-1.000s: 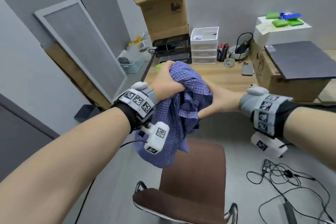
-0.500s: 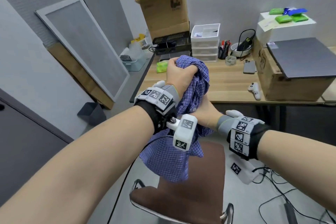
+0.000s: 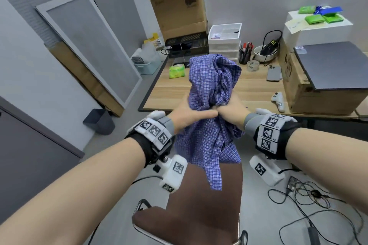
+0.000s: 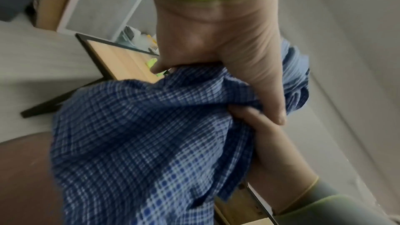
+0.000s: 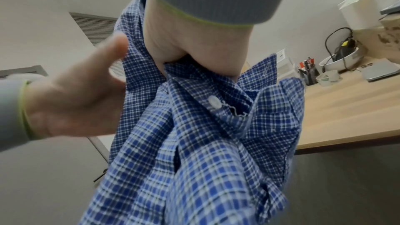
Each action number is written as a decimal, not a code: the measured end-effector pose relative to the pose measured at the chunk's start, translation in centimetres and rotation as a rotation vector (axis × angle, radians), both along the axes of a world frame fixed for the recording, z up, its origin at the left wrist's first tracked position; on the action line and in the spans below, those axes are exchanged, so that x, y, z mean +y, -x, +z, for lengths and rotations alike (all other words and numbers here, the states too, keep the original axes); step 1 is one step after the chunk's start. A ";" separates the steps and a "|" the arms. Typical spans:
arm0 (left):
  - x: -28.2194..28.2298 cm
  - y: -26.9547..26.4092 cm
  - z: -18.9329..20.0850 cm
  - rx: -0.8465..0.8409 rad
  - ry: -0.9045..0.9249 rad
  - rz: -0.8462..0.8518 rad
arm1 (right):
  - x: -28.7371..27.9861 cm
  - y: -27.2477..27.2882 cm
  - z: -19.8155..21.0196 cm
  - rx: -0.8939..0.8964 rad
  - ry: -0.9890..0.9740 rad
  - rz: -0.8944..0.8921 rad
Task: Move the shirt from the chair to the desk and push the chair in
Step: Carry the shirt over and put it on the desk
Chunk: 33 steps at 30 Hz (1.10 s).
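The shirt [image 3: 214, 93] hangs in the air above the chair [image 3: 201, 205], bunched into a tall wad, gripped at its middle by both hands. The right hand [image 3: 232, 108] is clenched around a gathered fold of the cloth, fingers curled tight into it. The left hand [image 3: 187, 114] meets it at nine o'clock of the wad, thumb pressed across the front of the fabric and touching the right hand's knuckles; its fingers go round the far side, holding the cloth too. The upper half of the shirt stands up over the near edge of the table [image 3: 254, 93], its lower tail dangling down towards the brown seat without resting on it.

On the table, at ten o'clock from the shirt, lies a green packet [image 3: 176, 71]. At two o'clock sit a pen cup [image 3: 244, 55], a white bowl [image 3: 263, 53] with a cable in it, and a phone [image 3: 273, 73]. A white controller [image 3: 278, 101] lies at three o'clock, just beside a cardboard box [image 3: 310, 93]. Cables [image 3: 310, 195] sprawl on the floor at four o'clock.
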<state>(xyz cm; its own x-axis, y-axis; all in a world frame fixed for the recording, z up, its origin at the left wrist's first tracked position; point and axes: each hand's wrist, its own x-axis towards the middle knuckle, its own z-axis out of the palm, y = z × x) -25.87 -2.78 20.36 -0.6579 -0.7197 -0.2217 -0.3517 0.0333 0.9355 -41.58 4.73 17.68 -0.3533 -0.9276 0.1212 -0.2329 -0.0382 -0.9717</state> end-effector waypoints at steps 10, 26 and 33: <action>-6.2 0.0 -3.5 0.222 -0.361 0.279 | -4.7 -3.8 -2.5 0.265 -0.212 0.252; -15.1 7.0 -7.2 0.440 -0.772 0.442 | -10.2 1.6 -7.1 0.353 -0.386 -0.187; -21.3 12.2 -9.6 0.271 -0.517 0.630 | -16.0 11.1 -7.5 0.764 -0.428 -0.204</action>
